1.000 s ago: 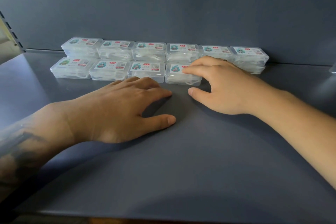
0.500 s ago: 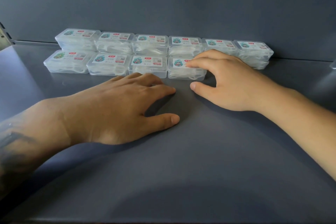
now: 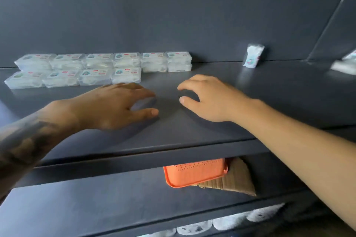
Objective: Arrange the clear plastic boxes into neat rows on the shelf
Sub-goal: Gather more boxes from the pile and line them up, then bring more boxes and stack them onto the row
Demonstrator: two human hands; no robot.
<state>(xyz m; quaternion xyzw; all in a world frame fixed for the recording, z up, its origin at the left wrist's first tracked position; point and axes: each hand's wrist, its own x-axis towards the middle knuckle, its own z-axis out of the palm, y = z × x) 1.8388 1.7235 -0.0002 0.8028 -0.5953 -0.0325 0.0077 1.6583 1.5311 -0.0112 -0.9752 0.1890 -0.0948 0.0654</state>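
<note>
Box labels point(image 3: 127, 71) blurred, unreadable

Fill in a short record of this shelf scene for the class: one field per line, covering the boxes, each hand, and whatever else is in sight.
back row: six clear plastic boxes with printed labels, side by side against the dark back wall
front row: four matching clear boxes; the right end is unfilled
left hand: fingers relaxed, holding nothing, near the front row
right hand: fingers loosely curled, empty, over the grey shelf
far right: small white packet leaning on the wall
lower shelf: orange perforated plastic tray
</note>
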